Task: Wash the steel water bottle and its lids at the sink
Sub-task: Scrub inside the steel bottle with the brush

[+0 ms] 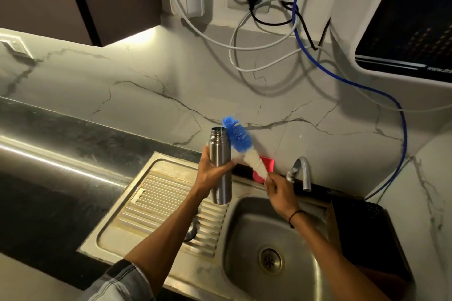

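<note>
Bottle (pixel 220 166) upright, lidless, held above the drainboard (pixel 156 203); left hand (pixel 210 173) fingers curled round its middle, right hand (pixel 277 190) pinching the base of a blue-white brush (pixel 242 146) whose tip sits beside the bottle mouth. Behind: red item (pixel 265 162), tap (pixel 302 171), one small steel piece (pixel 190 228) on the drainboard. Steel sink (pixel 244 239) in dark counter (pixel 49 178), marble wall (pixel 146 85), cables (pixel 269 32) hanging from a socket.
</note>
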